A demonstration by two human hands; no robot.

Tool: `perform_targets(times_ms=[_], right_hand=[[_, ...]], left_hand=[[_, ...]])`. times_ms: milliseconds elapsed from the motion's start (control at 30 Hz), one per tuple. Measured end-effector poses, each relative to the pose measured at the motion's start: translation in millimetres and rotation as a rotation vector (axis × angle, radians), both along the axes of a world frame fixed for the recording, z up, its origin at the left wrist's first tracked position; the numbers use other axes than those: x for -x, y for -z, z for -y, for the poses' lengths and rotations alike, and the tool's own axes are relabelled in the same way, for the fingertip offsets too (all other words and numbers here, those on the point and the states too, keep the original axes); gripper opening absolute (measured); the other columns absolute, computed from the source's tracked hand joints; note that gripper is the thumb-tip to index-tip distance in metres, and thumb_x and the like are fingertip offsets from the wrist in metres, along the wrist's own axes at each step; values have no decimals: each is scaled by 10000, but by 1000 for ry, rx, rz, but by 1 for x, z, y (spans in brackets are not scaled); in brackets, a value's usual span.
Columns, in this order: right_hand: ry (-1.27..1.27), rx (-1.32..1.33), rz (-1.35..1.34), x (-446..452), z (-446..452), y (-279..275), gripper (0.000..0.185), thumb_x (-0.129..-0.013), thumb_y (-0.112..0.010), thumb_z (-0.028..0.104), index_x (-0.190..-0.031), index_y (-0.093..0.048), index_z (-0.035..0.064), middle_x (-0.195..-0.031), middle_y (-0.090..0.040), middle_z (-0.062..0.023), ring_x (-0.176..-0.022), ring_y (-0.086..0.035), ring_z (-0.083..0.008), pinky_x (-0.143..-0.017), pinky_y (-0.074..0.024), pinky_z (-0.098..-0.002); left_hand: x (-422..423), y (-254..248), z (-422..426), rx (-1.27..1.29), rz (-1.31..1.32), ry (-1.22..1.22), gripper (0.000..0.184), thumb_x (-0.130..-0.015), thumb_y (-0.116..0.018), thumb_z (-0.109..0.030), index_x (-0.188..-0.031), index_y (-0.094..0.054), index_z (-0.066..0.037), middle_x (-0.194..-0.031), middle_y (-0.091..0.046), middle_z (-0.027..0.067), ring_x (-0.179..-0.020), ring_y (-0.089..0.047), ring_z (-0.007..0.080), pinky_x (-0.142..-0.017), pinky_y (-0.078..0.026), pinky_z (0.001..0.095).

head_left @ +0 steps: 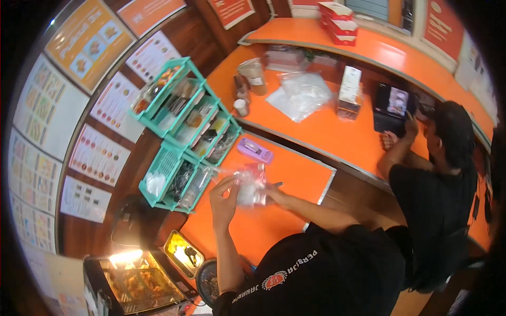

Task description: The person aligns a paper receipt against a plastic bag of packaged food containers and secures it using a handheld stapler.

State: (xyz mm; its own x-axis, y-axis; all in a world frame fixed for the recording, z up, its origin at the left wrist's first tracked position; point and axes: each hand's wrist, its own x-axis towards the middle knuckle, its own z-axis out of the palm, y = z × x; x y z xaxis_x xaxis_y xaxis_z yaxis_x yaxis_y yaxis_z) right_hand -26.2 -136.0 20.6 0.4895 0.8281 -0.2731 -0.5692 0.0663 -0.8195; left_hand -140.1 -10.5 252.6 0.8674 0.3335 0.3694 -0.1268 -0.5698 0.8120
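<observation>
Over the orange table (211, 231), both my hands are at a clear plastic bag (246, 192) with something whitish and red in it, too blurred to name. My left hand (224, 199) pinches the bag's left edge between thumb and fingers. From the other side, my right hand (273, 193) grips the bag's right end. Just beyond the bag lies a small red and pink packet (258, 168). Farther back rests a purple oblong case (255, 151) with a grey middle. Turquoise stacked baskets (182, 150) filled with packets and bags stand left of my hands.
A lit glass food warmer (139, 282), a metal tray (183, 253) and a dark pan (208, 282) are at lower left. Clear plastic bags (308, 92), a box (349, 95) and a bottle (241, 107) sit on the back counter. At right, another person (435, 195) faces a propped screen (396, 102).
</observation>
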Motion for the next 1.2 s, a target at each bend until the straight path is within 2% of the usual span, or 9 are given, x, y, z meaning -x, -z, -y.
perform_targets(times_ms=[167, 367, 500, 700, 867, 933, 1067, 1133, 1200], right_hand=[[378, 53, 48, -83, 93, -48, 633, -989, -631, 395, -1533, -394, 175, -1359, -603, -80, -1164, -646, -215, -961, -600, -452], [648, 200, -93, -187, 160, 9, 643, -981, -606, 485, -1508, -429, 162, -1429, -547, -108, -1047, -692, -286, -895, -581, -477], [706, 315, 129, -146, 165, -14, 482, -1001, -583, 451, -1279, -575, 57, -1163, -658, -108, -971, -713, -269, -805, -601, -403], [-240, 341, 222, 11, 157, 98, 341, -1054, -540, 377, -1017, -710, 84, -828, -669, -27, -719, -626, -145, -589, -511, -306], [-1149, 538, 344, 135, 222, 160, 461, -1078, -433, 491, -1244, -636, 112, -1149, -601, -103, -1002, -528, -254, -891, -437, -400], [-1291, 588, 556, 139, 251, 184, 518, -1076, -401, 528, -1353, -574, 126, -1322, -517, -117, -1186, -442, -281, -1017, -360, -414], [-1334, 637, 908, 132, 288, 193, 679, -1070, -336, 600, -1570, -451, 154, -1668, -350, -143, -1554, -270, -335, -1271, -207, -441], [-1226, 734, 779, 141, 302, 182, 667, -1070, -337, 592, -1554, -472, 153, -1650, -387, -131, -1574, -213, -363, -1270, -192, -505], [-1151, 600, 996, 159, 322, 249, 586, -1077, -371, 492, -1456, -578, 97, -1435, -610, -191, -1317, -567, -377, -1129, -406, -521]], left_hand=[[0, 8, 33, -316, 92, -45, 327, -1018, -630, -123, -1298, -670, 39, -1304, -687, 181, -1218, -650, 308, -1067, -476, 378], [80, 155, 27, 356, -618, 105, 428, -1080, -589, -304, -1356, -638, 19, -1325, -676, 143, -1238, -624, 219, -1073, -469, 364], [134, 225, 65, 460, -966, 276, 543, -1070, -590, -400, -1406, -587, 27, -1276, -687, 127, -1205, -628, 205, -1035, -485, 343], [135, 221, 124, 654, -907, 496, 581, -1068, -585, -420, -1451, -545, 16, -1329, -664, 140, -1226, -620, 212, -1055, -464, 320], [122, 261, 150, 544, -989, 696, 655, -1077, -519, -501, -1485, -514, 11, -1431, -604, 179, -1326, -558, 221, -1139, -402, 355], [129, 333, 173, 839, -1250, 820, 739, -1059, -482, -582, -1494, -508, 15, -1491, -559, 201, -1399, -505, 261, -1197, -342, 392], [154, 365, 202, 683, -1272, 876, 724, -1061, -479, -564, -1485, -515, 21, -1488, -562, 206, -1399, -507, 270, -1197, -345, 394], [167, 372, 209, 597, -1266, 864, 716, -1062, -477, -555, -1480, -519, 25, -1487, -563, 208, -1399, -508, 274, -1197, -346, 394], [181, 376, 215, 517, -1249, 830, 708, -1063, -476, -546, -1476, -523, 28, -1485, -564, 210, -1400, -508, 278, -1197, -347, 395]])
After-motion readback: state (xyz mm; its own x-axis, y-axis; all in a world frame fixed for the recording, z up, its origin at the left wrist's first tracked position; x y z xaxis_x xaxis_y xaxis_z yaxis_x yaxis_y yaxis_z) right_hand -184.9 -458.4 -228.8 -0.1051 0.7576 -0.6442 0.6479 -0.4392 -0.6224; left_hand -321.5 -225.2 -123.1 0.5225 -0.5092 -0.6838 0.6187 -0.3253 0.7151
